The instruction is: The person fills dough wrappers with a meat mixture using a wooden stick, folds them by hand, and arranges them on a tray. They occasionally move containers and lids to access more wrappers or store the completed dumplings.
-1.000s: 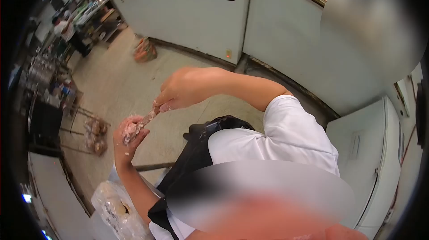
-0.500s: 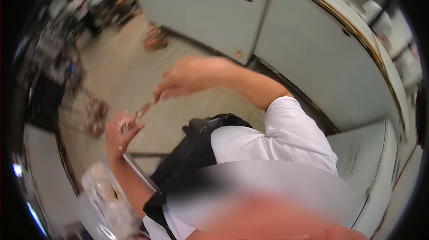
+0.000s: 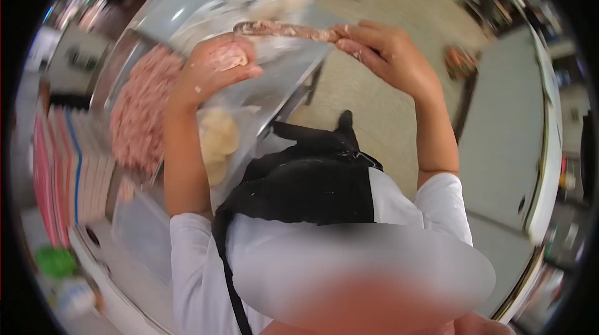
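My left hand (image 3: pixel 215 68) is cupped, fingers curled around a pale dumpling wrapper (image 3: pixel 233 58) with pinkish filling in it. Bits of meat cling to the wrist. My right hand (image 3: pixel 392 55) grips one end of a narrow spatula (image 3: pixel 284 30) smeared with minced meat. Its far end reaches left, just above my left fingers. Beside my left forearm lies a large heap of pink minced meat (image 3: pixel 145 107) in a metal tray. A stack of round, pale yellow wrappers (image 3: pixel 218 138) rests on plastic near my left elbow.
Clear plastic bags (image 3: pixel 265 7) with pale contents lie on the metal table beyond my hands. Pink and white stacked trays (image 3: pixel 62 166) stand at far left. White chest freezers (image 3: pixel 502 129) line the right side. A bagged bundle (image 3: pixel 460 62) sits on the floor.
My view has turned left, bringing the meat tray and wrappers into sight. My left hand has curled more around the wrapper, and the spatula now lies nearly level.
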{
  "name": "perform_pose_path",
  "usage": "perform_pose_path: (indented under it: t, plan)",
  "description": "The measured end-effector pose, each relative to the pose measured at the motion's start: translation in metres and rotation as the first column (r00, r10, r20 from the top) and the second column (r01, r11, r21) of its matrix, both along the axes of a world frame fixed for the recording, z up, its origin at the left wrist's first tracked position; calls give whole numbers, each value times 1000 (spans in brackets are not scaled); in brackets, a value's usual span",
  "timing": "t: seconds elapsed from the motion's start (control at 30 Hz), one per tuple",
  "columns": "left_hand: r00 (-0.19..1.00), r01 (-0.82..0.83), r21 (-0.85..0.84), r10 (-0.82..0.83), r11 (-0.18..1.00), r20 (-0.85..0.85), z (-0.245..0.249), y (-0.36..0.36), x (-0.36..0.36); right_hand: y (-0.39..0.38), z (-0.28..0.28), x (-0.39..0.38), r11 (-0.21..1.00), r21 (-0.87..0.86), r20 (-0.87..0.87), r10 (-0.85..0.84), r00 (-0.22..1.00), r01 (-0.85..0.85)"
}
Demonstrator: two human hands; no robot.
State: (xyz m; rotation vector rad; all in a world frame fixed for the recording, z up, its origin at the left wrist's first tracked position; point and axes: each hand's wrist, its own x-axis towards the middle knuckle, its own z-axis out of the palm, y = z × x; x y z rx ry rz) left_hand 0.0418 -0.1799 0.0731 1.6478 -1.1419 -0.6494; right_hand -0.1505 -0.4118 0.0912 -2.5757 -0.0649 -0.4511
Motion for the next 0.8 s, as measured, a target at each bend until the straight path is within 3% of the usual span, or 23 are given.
perform_pose_path:
  t: [0.1, 0.17, 0.2, 0.23, 0.27, 0.3, 0.37, 0.43, 0.5, 0.57, 0.6, 0.7, 0.73, 0.8]
  plan:
    - [950, -160, -86, 177, 983, 256, -3, 46, -7, 36, -26, 46, 971, 51, -68, 239, 969, -235]
    - [928, -251, -20, 246, 968, 280, -13, 75, -15, 47, -32, 62, 921, 57, -62, 389, 919, -386]
    - [903, -323, -5, 309, 946, 299, -17, 93, -2, 54, -27, 86, 918, -105, -28, 381, 924, -382]
    - [872, -392, 13, 367, 920, 322, -9, 107, -8, 66, -17, 94, 922, -122, -28, 366, 930, -366]
    - [871, -484, 211, 442, 850, 215, 8, 124, -14, 79, -2, 102, 926, -136, -28, 351, 936, -351]
    - [823, -539, 124, 490, 833, 287, -1, 143, -8, 94, 6, 111, 929, -155, -26, 335, 942, -335]
    - [703, -610, -51, 569, 791, 427, -24, 182, 4, 121, -10, 129, 860, -77, 6, 507, 862, -505]
    - [678, -691, 28, 635, 722, 370, -14, 198, -8, 148, -29, 154, 790, -70, -16, 609, 793, -609]
    - [572, -755, -122, 738, 645, 357, -45, 212, -4, 141, -22, 176, 761, -96, -42, 641, 766, -642]
    - [708, -698, -21, 695, 716, 126, -34, 222, -10, 141, -3, 188, 771, -27, -38, 635, 771, -636]
    - [751, -660, 16, 660, 751, 4, -29, 229, -13, 148, 7, 183, 797, 91, -104, 604, 790, -597]
    - [572, -790, -16, 745, 613, 343, -50, 249, -11, 170, -11, 186, 600, 181, -11, 794, 608, -780]
    - [609, -764, 8, 717, 645, 340, -49, 253, -10, 184, -16, 184, 631, 48, -114, 774, 623, -774]
    - [688, -702, 69, 649, 709, 324, -42, 255, -8, 194, -27, 194, 592, 72, -84, 806, 586, -803]
